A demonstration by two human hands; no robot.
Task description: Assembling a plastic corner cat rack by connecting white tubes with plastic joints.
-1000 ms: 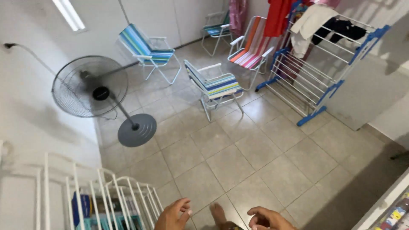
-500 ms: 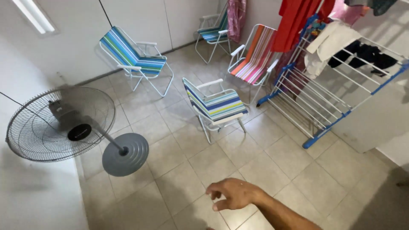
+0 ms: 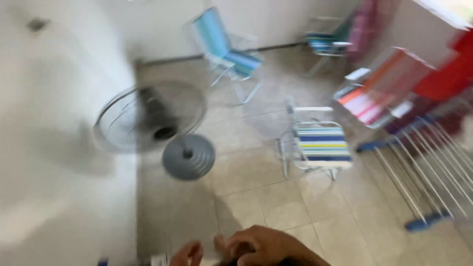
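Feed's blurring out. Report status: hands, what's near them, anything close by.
Right hand and left hand low at frame edge, close together; grip unreadable in blur. Tiled floor beneath. Standing fan and striped folding chair ahead, apart from hands.

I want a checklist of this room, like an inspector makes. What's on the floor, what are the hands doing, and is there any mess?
Surface: beige tiled floor; picture is blurred.
Things at the hands: too blurred to tell whether anything is held.
Clutter: grey standing fan on a round base by the white wall; striped folding chair mid-floor; blue chair and two more chairs behind.
Hands: left hand and right hand at the bottom edge, close together; grip unclear.
Cables: nothing seen.
Surroundings: blue and white drying rack on the right, red cloth hanging above it.
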